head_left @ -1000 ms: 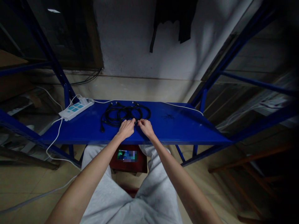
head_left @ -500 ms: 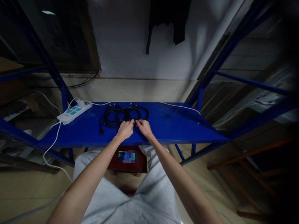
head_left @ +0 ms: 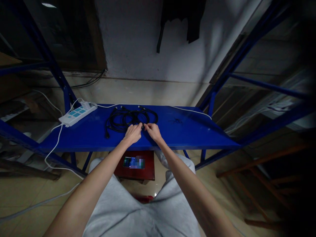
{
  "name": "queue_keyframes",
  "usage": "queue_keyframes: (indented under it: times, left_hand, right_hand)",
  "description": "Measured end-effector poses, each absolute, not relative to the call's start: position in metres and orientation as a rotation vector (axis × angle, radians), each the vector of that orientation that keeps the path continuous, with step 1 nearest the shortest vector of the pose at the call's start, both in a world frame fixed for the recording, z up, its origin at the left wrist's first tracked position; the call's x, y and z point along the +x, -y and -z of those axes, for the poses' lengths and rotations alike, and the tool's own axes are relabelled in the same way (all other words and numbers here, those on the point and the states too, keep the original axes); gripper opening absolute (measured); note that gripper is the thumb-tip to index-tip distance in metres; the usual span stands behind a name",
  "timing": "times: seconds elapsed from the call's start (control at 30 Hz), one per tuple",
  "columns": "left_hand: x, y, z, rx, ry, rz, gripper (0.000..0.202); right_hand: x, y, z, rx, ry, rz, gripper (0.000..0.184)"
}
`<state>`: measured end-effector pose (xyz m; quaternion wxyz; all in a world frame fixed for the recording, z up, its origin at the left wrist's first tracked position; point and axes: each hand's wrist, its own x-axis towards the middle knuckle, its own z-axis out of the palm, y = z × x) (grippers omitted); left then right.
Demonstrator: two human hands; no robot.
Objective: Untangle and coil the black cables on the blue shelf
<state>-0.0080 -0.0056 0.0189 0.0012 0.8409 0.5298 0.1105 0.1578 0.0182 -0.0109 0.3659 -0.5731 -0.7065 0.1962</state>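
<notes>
A bundle of black cables (head_left: 123, 119) lies in loose coils on the blue metal shelf (head_left: 192, 133). My left hand (head_left: 133, 133) rests at the near edge of the coils with its fingers curled and pinched on a strand. My right hand (head_left: 153, 131) sits just beside it, fingertips pinched on the same stretch of cable. The two hands almost touch. A black plug end (head_left: 107, 135) of the cable lies to the left of the coils.
A white power strip (head_left: 76, 114) with a white cord sits at the shelf's back left corner. A thin white wire (head_left: 190, 112) runs along the back edge. Under the shelf stands a red stool (head_left: 137, 169) with a lit phone (head_left: 134, 162). Blue rack posts rise on both sides.
Both hands stay pinched on the cable at the same spot. The view has shifted slightly and my knees have spread apart, showing more of the red stool.
</notes>
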Motion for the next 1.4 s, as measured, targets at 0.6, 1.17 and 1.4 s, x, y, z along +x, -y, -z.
queue_keyframes:
  times: [0.6, 1.17, 1.4]
  left_hand:
    - [-0.006, 0.007, -0.026, 2.628, -1.636, -0.345, 0.026]
    - [-0.006, 0.004, -0.025, 2.639, -1.634, -0.316, 0.028]
    - [-0.005, 0.003, -0.023, 2.661, -1.649, -0.308, 0.028]
  right_hand:
    - [0.163, -0.027, 0.021, -1.437, 1.762, -0.549, 0.050]
    - [0.164, -0.032, 0.026, -1.405, 1.730, -0.571, 0.048]
    - [0.163, -0.032, 0.027, -1.407, 1.718, -0.572, 0.047]
